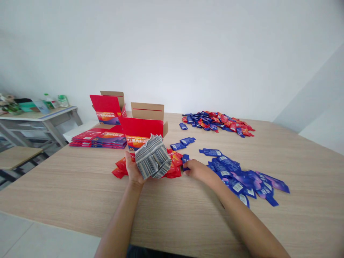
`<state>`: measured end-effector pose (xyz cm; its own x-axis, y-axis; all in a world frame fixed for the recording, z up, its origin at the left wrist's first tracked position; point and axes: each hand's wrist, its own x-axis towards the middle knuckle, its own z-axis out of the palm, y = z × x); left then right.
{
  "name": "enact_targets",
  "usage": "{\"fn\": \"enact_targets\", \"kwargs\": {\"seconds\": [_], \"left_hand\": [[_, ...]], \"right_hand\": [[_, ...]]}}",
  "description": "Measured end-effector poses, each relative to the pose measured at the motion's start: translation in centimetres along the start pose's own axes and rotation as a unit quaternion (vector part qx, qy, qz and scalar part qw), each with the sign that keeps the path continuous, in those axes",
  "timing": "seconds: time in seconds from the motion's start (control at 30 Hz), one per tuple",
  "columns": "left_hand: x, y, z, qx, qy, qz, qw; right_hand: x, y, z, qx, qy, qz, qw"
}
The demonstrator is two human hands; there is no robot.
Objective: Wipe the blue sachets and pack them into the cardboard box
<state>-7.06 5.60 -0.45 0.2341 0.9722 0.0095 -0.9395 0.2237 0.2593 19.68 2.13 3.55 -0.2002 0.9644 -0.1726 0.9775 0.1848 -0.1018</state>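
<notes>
While the left hand grips a grey-striped bundle over the middle of the surface, the right hand has its fingers pinching the near end of a single blue sachet just beside it. The left thumb points up along the left side of the bundle; that hand's other fingers are hidden behind it, and what the bundle is made of I cannot tell. Red sachets lie behind the bundle and show on both sides of it. To the right, partly behind the right forearm, spreads a loose pile of blue sachets, and two more blue sachets lie beyond the hands. Just behind the bundle stands an open red box with its flaps raised, and near it on the left is a stack of flattened cartons, with a second open box behind. Farther back, a mixed heap of blue and red sachets lies near the pale wall. Off to the left are a side table carrying bottles and a wooden stool
</notes>
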Motion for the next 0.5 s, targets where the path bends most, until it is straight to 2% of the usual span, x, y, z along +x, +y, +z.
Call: {"fn": "enact_targets", "kwargs": {"seconds": [0.13,0.2,0.27,0.4,0.5], "left_hand": [[0.3,-0.1,-0.6,-0.01,-0.035,-0.016,0.999],[0.5,-0.2,-0.8,-0.013,-0.044,-0.028,0.999],[0.7,-0.3,-1.0,-0.014,-0.041,-0.031,0.999],[1.1,-0.1,-1.6,-0.011,-0.047,-0.03,0.998],[1.5,0.0,-2.1,-0.019,-0.07,-0.046,0.996]], "right_hand": [[-0.6,-0.3,-1.4,-0.023,0.034,0.039,0.998],[-1.3,-1.8,-1.9,-0.035,0.058,0.044,0.997],[-2.2,-4.2,-1.9,-0.038,0.075,0.021,0.996],[-4.3,-9.6,0.4,-0.032,0.081,-0.064,0.994],[-5.2,-11.8,3.4,-0.009,0.118,-0.157,0.98]]}}
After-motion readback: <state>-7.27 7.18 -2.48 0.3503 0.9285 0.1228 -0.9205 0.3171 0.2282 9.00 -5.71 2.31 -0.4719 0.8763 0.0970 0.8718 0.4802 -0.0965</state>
